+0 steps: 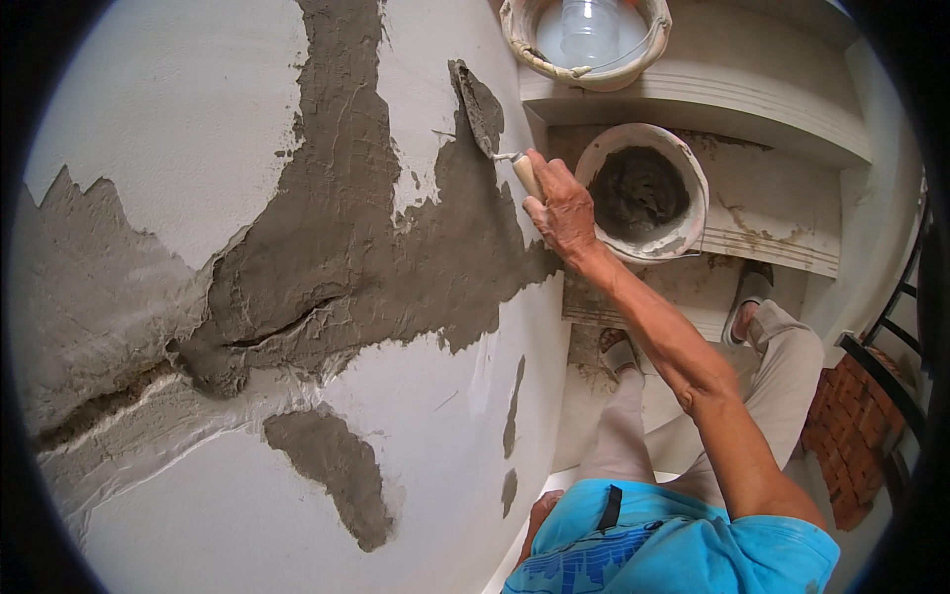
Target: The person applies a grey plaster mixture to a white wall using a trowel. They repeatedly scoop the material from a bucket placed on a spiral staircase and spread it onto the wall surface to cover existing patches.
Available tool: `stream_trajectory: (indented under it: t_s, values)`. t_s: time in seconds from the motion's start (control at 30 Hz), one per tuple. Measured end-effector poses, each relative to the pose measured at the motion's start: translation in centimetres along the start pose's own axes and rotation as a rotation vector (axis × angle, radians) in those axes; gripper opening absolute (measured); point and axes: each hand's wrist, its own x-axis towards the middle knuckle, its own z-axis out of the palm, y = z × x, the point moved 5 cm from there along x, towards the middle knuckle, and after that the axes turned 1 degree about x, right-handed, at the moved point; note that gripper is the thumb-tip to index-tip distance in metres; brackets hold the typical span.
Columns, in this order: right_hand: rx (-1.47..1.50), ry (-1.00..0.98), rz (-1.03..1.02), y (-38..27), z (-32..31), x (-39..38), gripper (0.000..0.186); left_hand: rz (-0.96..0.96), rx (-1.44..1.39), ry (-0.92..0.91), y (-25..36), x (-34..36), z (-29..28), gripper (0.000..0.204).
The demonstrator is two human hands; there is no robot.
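My right hand (569, 215) is closed around the pale handle of a trowel (480, 111). The trowel's blade, coated with grey mortar, lies against the wall (435, 381) at the upper edge of a wet mortar patch (366, 238). Just right of this hand stands a bucket (696, 213) with grey mortar (641, 193) inside. My left hand (542, 508) shows only in part, low beside my blue shirt and close to the wall; its fingers are hidden.
Another bucket (515, 35), holding whitish liquid and a clear plastic container (591, 30), sits on a higher stair step (752, 94). My feet are on lower steps. A dark railing (881, 381) runs at the right. An open crack (104, 404) crosses the wall at left.
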Motion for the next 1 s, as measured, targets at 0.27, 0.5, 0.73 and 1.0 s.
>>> stream_trajectory:
  t_s: [0.27,0.5,0.73,1.0]
  values:
    - [-0.074,0.0,-0.042,-1.1,0.7,-3.2,0.076,0.075,-0.061,-0.029,-0.1,-0.1,0.1,0.03]
    - [0.152,0.015,0.055,-1.2,-1.4,-3.4,0.061,0.022,-0.004,0.027,2.2,-0.9,0.0,0.032]
    - [0.188,0.025,0.027,-0.1,-1.3,1.5,0.061,0.101,0.01,-0.024,0.0,-1.2,-0.3,0.034]
    - [0.096,-0.041,-0.044,1.1,-2.7,2.2,0.059,0.11,0.061,-0.003,-0.9,-0.2,-0.6,0.033]
